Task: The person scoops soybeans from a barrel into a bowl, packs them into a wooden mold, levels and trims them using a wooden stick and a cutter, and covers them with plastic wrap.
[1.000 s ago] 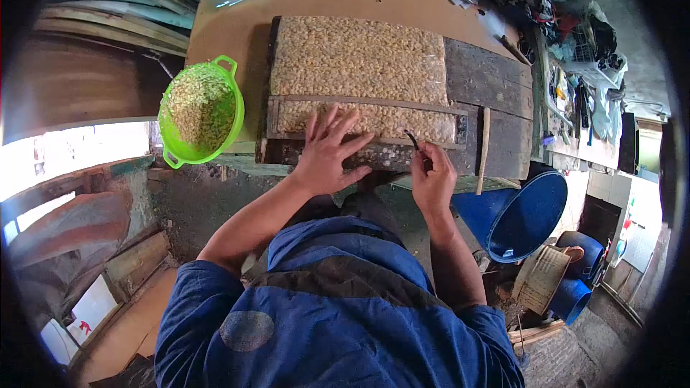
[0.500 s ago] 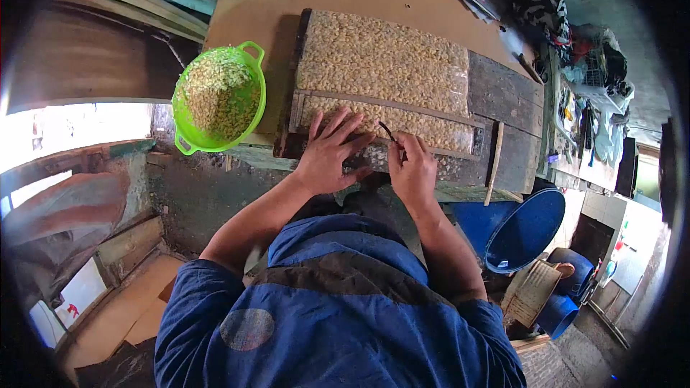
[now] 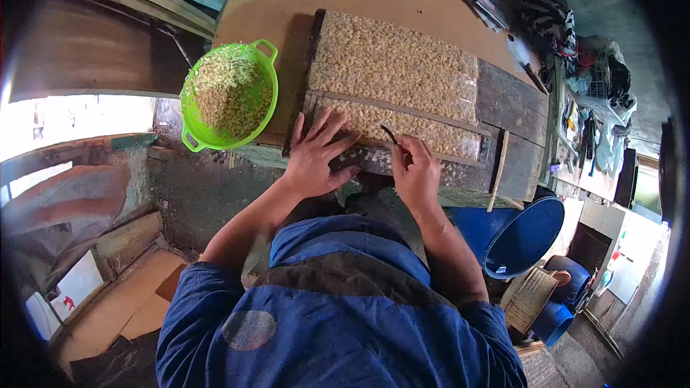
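A flat slab of pale beans [image 3: 395, 57] under clear plastic lies on the work table. Along its near side, a narrow wooden frame [image 3: 483, 145] surrounds a strip of the same beans [image 3: 424, 132]. My left hand [image 3: 316, 154] lies with fingers spread over the left end of this strip and the frame's near edge. Pinched between the thumb and fingers of my right hand [image 3: 417, 169] is a small dark curved tool [image 3: 389, 134], its tip over the bean strip; its exact kind is unclear. Loose bits [image 3: 374, 158] are scattered along the table's near edge.
A green two-handled colander [image 3: 269, 104] with loose beans stands left of the slab. A thin wooden stick [image 3: 498, 172] overhangs the table's front edge at right. Below are a blue barrel [image 3: 525, 237] and a cardboard box [image 3: 532, 294]. Clutter [image 3: 604, 79] fills the right side.
My left hand has shifted left along the frame, its fingers still spread. My right hand keeps the curved tool and sits slightly further left relative to the slab. The view has shifted slightly.
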### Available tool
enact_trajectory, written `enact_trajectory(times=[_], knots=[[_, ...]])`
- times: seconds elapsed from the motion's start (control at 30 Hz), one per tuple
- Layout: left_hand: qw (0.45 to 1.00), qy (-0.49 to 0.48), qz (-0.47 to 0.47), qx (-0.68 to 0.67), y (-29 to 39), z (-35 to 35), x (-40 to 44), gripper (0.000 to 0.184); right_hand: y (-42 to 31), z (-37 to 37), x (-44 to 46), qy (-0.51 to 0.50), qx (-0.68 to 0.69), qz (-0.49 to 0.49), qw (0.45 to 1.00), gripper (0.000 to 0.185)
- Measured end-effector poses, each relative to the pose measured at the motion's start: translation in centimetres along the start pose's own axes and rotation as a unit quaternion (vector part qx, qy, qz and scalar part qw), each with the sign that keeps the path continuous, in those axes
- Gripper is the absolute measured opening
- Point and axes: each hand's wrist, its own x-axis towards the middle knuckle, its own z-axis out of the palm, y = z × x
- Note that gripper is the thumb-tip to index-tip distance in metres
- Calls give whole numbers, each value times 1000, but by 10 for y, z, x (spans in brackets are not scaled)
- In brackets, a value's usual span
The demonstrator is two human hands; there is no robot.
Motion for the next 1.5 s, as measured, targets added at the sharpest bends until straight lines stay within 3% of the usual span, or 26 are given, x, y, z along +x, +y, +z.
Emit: enact_trajectory(times=[0.1, 0.23, 0.37, 0.47, 0.83, 1.07, 1.5], knots=[[1000, -5, -6, -4, -4, 2, -3, 63, -9, 11, 4, -19, 11, 13, 1000, 14], [1000, -5, -8, -10, -6, 5, -4, 64, -6, 18, 9, -28, -80, -61, 995, 14], [1000, 5, -3, -18, -8, 4, -5, 64, -10, 15, 7, -13, -37, -81, 996, 14], [1000, 14, -5, -18, -11, 3, -9, 64, -17, 12, 7, -25, -28, -34, 999, 14], [999, 27, -15, -31, -13, 3, -13, 64, -18, 38, 18, -69, -81, -126, 986, 15], [997, 44, -38, -44, -18, -3, -20, 62, -25, 28, 15, -71, -22, -31, 997, 17], [993, 44, -76, -80, -25, -3, -30, 66, -40, 54, 29, -127, -33, -96, 987, 17]])
